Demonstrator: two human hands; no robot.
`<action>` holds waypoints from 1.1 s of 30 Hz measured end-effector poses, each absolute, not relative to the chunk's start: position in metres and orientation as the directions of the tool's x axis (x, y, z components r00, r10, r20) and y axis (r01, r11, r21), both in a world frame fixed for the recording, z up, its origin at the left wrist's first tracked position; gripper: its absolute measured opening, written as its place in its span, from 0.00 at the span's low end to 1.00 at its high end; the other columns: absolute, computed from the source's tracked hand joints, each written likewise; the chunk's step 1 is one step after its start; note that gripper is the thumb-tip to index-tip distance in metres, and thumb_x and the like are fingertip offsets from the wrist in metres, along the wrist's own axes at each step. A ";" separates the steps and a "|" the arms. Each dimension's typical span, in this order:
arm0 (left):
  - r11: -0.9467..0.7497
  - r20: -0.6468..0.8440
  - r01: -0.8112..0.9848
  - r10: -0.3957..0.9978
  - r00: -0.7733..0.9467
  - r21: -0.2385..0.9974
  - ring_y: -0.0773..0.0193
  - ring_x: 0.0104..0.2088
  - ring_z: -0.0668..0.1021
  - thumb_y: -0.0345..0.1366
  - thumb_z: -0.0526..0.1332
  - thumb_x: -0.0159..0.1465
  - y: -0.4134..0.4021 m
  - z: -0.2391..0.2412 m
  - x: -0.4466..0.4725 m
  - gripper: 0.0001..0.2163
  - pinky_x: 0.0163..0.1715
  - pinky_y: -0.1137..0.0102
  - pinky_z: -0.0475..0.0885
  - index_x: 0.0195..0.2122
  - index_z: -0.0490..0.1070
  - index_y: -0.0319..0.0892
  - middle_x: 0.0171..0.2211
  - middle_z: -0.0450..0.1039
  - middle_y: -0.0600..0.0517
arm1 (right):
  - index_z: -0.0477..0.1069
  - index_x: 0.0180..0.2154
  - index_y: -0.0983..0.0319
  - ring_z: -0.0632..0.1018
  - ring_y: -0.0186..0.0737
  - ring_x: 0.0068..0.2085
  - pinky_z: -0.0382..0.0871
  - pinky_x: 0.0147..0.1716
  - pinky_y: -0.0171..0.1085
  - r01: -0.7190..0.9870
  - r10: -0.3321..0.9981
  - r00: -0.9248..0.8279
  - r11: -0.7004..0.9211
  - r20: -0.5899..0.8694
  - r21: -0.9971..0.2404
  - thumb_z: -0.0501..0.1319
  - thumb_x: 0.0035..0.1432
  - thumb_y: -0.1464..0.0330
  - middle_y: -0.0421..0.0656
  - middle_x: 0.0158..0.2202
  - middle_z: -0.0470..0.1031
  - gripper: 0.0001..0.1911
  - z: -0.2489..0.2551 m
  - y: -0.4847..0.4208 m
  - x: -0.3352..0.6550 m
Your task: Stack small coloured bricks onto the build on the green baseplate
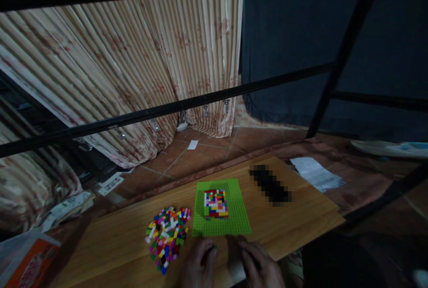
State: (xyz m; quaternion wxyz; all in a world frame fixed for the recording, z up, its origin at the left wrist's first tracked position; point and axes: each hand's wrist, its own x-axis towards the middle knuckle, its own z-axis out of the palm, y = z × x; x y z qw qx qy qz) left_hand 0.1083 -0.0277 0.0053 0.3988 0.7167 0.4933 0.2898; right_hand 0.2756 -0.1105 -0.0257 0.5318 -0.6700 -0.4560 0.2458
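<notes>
A bright green baseplate [239, 221] lies on the wooden table, with a block of many-coloured toy bricks [216, 204] pressed onto its middle. Left of it is a loose pile of small toy bricks [169, 234] in mixed colours. My left hand [199, 263] is just below the plate's near edge, thumb and fingers pinched together. A tiny green brick [214, 247] shows at its fingertips, dim and blurred. To the right, my right hand [261, 263] is closed with curled fingers over the table. Whatever it may hold is hidden.
The wooden table [301, 216] has a dark pixelated object [270, 184] on its right part. A sheet of paper [316, 173] lies beyond the right edge. An orange box [33, 263] sits at lower left. A black metal bar [200, 100] crosses before striped curtains [200, 47].
</notes>
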 end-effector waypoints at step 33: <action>-0.636 0.334 0.707 0.769 0.545 0.311 0.58 0.41 0.76 0.25 0.62 0.59 0.054 0.052 0.157 0.06 0.48 0.59 0.65 0.33 0.74 0.44 0.37 0.78 0.53 | 0.76 0.45 0.57 0.80 0.45 0.45 0.77 0.44 0.43 0.615 0.762 0.531 -0.046 0.371 -0.787 0.55 0.64 0.62 0.46 0.44 0.79 0.14 -0.046 -0.092 0.341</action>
